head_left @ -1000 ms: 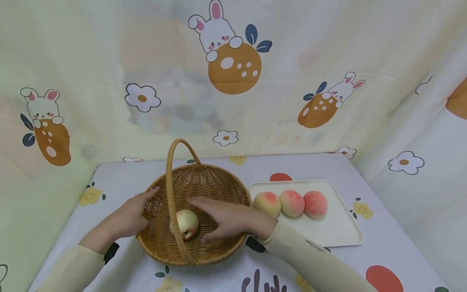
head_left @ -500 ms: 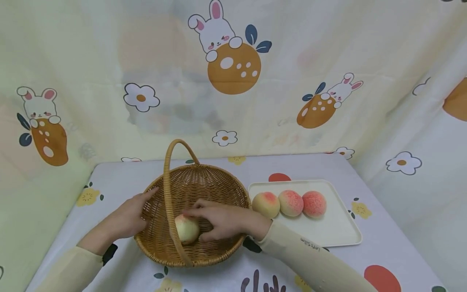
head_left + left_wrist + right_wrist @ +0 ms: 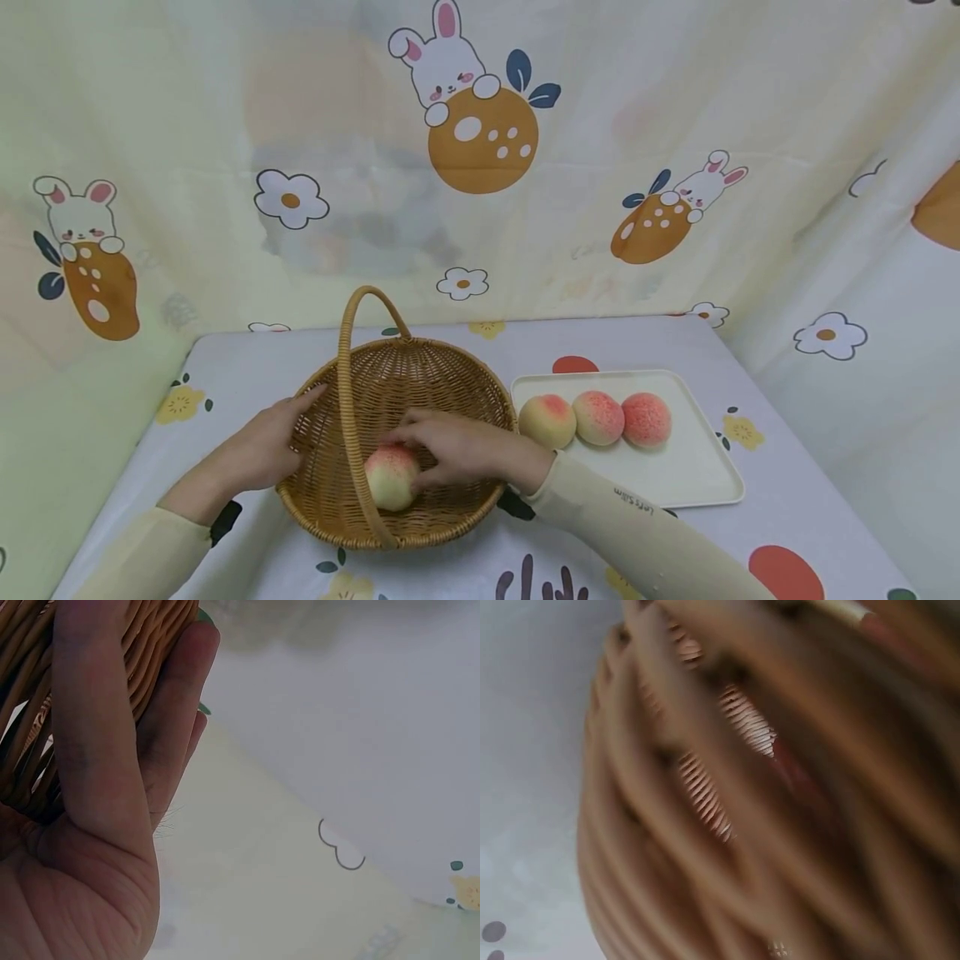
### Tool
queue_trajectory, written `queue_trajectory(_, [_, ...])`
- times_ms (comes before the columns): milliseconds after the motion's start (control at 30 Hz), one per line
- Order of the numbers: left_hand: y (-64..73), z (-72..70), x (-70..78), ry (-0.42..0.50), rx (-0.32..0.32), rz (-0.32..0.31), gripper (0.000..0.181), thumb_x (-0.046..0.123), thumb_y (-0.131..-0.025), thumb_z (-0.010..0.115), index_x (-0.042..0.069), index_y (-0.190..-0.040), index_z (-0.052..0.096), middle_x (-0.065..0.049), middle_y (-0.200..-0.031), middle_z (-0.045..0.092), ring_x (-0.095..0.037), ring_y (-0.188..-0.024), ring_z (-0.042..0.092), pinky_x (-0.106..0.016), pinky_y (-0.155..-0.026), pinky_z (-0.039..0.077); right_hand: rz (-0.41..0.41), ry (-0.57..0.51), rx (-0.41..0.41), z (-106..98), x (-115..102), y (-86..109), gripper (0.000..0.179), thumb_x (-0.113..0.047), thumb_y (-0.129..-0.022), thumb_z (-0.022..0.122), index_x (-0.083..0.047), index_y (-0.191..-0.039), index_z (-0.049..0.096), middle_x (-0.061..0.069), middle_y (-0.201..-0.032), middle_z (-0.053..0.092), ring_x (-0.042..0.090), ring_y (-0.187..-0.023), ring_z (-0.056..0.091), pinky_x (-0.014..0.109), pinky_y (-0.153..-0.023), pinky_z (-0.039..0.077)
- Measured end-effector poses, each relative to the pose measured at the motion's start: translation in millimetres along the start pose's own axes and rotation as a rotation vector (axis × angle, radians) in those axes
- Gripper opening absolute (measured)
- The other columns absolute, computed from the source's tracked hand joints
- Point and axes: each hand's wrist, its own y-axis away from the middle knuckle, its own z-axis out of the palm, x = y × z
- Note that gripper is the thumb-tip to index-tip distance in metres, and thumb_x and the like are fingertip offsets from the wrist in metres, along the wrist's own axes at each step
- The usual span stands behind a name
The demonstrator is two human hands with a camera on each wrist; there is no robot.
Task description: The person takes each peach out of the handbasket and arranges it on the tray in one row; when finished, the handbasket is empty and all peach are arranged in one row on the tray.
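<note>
A round brown wicker basket [image 3: 427, 371] with a tall arched handle stands on the table in the head view. Inside it, a pale peach with a red top [image 3: 392, 479] lies behind the handle's near end. My right hand [image 3: 461, 450] reaches over the basket's right rim and holds this peach between fingers and thumb. At the left rim my left hand [image 3: 266, 442] grips the wicker; in the left wrist view its fingers [image 3: 101, 735] lie along the weave. Basket wicker [image 3: 727, 795] fills most of the right wrist view, hiding the peach.
Right of the basket is a white rectangular tray [image 3: 690, 475]. Three peaches, the middle one [image 3: 599, 417] among them, sit in a row on it, the leftmost close to the basket's rim. A patterned curtain [image 3: 585, 233] hangs behind the table.
My right hand has closed its fingers on the peach in the basket. The peach has turned red side up and shifted slightly right. My left hand stays at the rim.
</note>
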Motion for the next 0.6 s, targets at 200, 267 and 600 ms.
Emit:
queue_trajectory(200, [-0.1,-1.1,2.3,0.007,-0.003,-0.003,0.089,-0.016,-0.075,0.066,-0.005,-0.155,0.029,-0.044,-0.145,0.034,-0.059,-0.125,0.045,-0.055,-0.08,0.056,0.016,-0.066,-0.02,1.6,-0.1,1.4,0.059,-0.018,-0.079,0.087,-0.023,-0.131,0.059,-0.009,-0.124,0.06,0.005,-0.114,0.056,0.025,-0.098,0.043])
queue_trajectory(267, [-0.1,-1.1,3.0,0.007,-0.005,-0.004,0.089,-0.016,-0.075,0.065,-0.005,-0.156,0.029,-0.044,-0.145,0.034,-0.059,-0.125,0.045,-0.055,-0.08,0.056,0.006,-0.084,-0.025,2.5,0.1,1.5,0.058,-0.016,-0.079,0.087,-0.024,-0.128,0.057,-0.01,-0.124,0.062,0.005,-0.116,0.056,0.025,-0.099,0.043])
queue_trajectory(600, [0.6,-1.8,5.8,-0.015,-0.012,-0.012,0.09,-0.017,-0.074,0.065,-0.005,-0.156,0.028,-0.044,-0.146,0.033,-0.059,-0.128,0.042,-0.058,-0.084,0.054,0.062,-0.081,-0.037,2.3,0.3,5.6,0.067,-0.017,-0.067,0.091,-0.03,-0.126,0.062,-0.009,-0.118,0.053,0.006,-0.108,0.053,0.026,-0.088,0.047])
